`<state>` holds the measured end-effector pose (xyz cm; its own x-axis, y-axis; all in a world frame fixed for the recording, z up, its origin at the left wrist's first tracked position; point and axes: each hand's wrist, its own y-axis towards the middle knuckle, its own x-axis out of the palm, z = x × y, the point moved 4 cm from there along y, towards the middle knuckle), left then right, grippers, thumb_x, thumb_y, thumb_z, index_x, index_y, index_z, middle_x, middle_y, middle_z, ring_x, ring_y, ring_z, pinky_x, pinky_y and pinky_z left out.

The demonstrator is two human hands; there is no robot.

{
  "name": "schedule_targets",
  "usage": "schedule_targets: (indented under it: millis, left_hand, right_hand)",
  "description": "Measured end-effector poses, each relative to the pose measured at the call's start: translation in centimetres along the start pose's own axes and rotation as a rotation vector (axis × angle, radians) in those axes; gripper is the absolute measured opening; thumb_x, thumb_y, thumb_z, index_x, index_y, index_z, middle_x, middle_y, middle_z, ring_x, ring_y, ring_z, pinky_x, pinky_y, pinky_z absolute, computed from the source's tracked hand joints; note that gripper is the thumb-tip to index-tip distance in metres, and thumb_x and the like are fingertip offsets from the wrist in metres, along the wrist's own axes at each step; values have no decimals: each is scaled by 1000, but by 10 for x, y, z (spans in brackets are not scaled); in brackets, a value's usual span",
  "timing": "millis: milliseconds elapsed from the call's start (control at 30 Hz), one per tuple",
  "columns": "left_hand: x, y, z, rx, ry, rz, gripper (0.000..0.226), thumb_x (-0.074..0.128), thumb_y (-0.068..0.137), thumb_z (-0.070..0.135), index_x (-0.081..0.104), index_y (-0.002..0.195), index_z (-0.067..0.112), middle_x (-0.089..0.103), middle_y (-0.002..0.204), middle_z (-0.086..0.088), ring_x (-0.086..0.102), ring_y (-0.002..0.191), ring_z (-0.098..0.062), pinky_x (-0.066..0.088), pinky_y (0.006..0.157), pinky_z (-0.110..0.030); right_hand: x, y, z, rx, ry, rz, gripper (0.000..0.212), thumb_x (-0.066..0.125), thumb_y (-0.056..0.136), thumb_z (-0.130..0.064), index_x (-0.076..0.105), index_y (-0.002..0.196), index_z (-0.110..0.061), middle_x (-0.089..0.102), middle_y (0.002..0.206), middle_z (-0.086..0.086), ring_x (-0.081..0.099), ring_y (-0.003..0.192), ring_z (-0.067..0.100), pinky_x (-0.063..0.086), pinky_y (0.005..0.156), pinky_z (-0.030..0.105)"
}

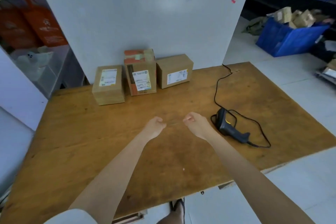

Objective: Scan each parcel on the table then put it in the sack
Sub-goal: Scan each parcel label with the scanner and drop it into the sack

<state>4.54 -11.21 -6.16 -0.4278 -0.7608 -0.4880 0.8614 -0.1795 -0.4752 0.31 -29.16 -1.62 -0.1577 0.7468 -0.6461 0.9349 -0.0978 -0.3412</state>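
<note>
Risks, judged from the layout: the scanner (229, 126) lies on its side at the right of the desk (91, 142) with its cable (217, 85) looped loosely round it and trailing off the far edge. A quick lift could snag a loop and jerk the scanner or drag the cable across the parcels. The middle parcel (141, 72) stands tall, just beside its neighbours. Pulling one out carelessly could tip it or shove the others along the panel (145, 14) behind them. Labels face up or forward on all three, so scanning looks easy if each is kept in that orientation. No sack is in view, so a blind drop could miss it. Positions: left hand (154, 125) and right hand (195, 123) hover close together over mid-desk, fingers (160, 120) curled into loose fists. A faint thin line runs between the fists; cannot tell if it is held or a mark on the wood. The left parcel (108, 85), middle parcel and right parcel (174, 71) sit in a row at the far edge, well apart from both hands. The scanner is near the right hand, just to its right, untouched. No parcel scanned or picked up yet, as far as this view shows.
</note>
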Motion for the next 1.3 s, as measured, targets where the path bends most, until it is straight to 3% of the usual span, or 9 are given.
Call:
schedule_targets:
  millis: [233,433,567,633,800,933,1067,1200,1300]
  left_hand:
    - [-21,132,78,25,-190,151,67,56,96,25,22,153,14,34,155,-8,36,140,-23,32,101,-27]
    - [-46,213,114,-53,-188,288,76,59,94,25,16,153,6,34,154,-13,36,139,-30,34,106,-35]
    - [-46,241,115,-108,-228,287,79,58,94,26,10,155,13,37,154,-8,39,138,-28,34,111,-37]
    - [-41,245,117,-112,-242,297,78,57,94,25,9,155,14,37,154,-8,39,138,-28,34,112,-39]
    - [-36,240,131,-187,-278,392,99,63,88,29,-10,155,18,35,153,-13,42,134,-33,37,104,-33]
    - [-13,217,140,-290,-393,281,129,80,73,28,-25,149,31,41,149,-10,67,98,-26,49,92,-40]
    - [28,170,137,-378,-651,176,137,91,57,28,-9,151,29,55,127,-5,75,79,-20,57,84,-41]
    - [75,114,123,-473,-643,132,128,94,51,36,14,148,15,40,146,-10,59,116,-25,55,91,-46]
    - [104,77,106,-521,-523,229,128,92,52,44,18,150,7,33,153,-7,37,137,-26,38,108,-45]
  right_hand:
    - [-76,144,11,28,-63,-1,45,49,97,-29,40,138,-11,51,136,11,53,112,26,42,82,29]
    - [-114,250,7,54,-45,25,62,51,94,-20,22,149,-15,46,141,16,55,103,25,44,69,27]
    - [-125,302,6,74,55,22,79,55,89,-8,9,153,-15,34,153,10,40,134,29,39,91,27]
    - [-127,316,6,89,110,-34,86,55,87,-4,3,154,-17,29,155,7,36,137,26,36,90,25]
    - [-139,338,1,25,243,-106,78,55,75,4,28,147,-14,53,125,-1,49,123,22,44,87,28]
    - [-159,323,0,-97,342,-64,63,53,73,-2,44,134,-17,55,126,0,53,118,20,46,99,38]
    - [-175,283,-20,-326,340,-165,53,47,74,-12,51,125,-28,47,122,-6,49,115,10,41,82,20]
    - [-174,238,-29,-494,250,-353,51,38,82,-8,60,121,-33,54,119,-16,50,113,2,39,86,18]
    - [-166,201,-31,-643,139,-443,54,34,83,-7,65,121,-30,58,118,-21,49,116,1,38,94,19]
